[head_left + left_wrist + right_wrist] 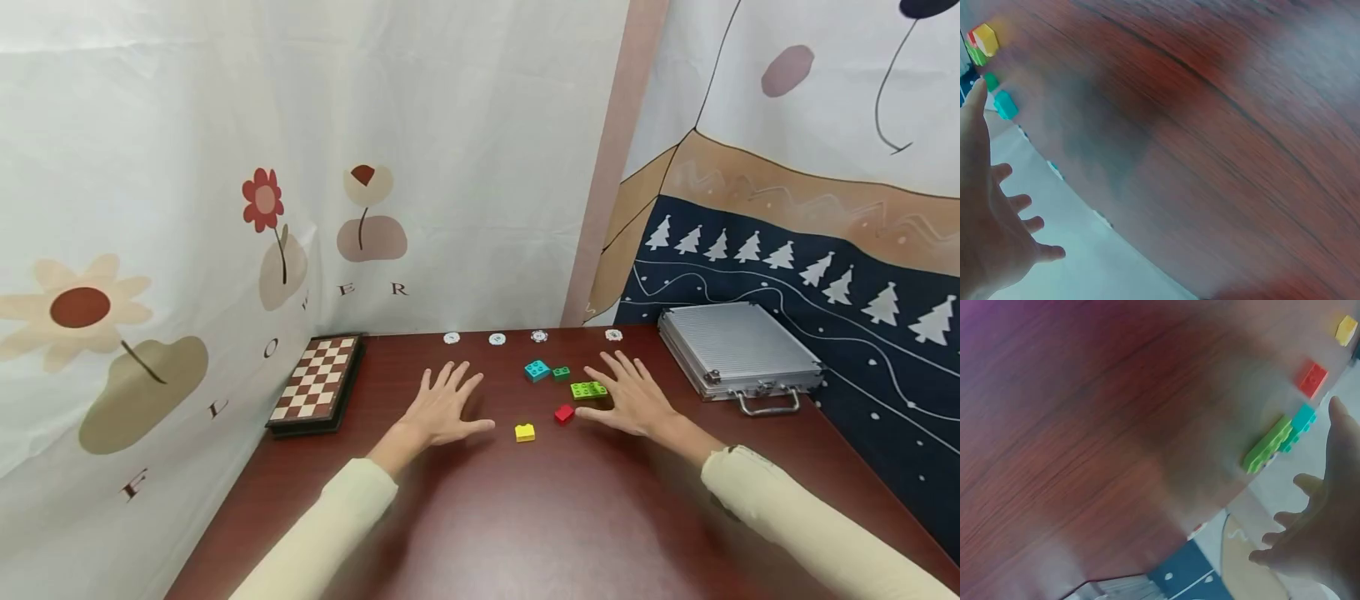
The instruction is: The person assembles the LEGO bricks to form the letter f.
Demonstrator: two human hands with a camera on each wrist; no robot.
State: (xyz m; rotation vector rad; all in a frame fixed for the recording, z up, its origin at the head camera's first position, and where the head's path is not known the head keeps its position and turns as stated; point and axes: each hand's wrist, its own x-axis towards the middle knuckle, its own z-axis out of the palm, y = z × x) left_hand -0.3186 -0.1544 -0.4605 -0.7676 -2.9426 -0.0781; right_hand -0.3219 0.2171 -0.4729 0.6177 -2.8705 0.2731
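Both hands hover over the dark red-brown table with fingers spread and nothing held. My left hand (444,408) is left of a yellow toy brick (525,432). My right hand (628,396) is beside a red brick (564,414) and a lime-green brick (588,390), its fingers partly in front of the lime one in the head view. Farther back lie a turquoise brick (537,371) and a small dark green brick (561,373). In the right wrist view the lime brick (1267,445) and red brick (1312,380) lie apart from the right hand (1316,531).
A checkered game board (315,379) lies at the table's left edge. An aluminium case (742,342) with a handle stands at the back right. Several poker chips, one white chip (497,339) among them, line the back edge below a printed cloth (480,167).
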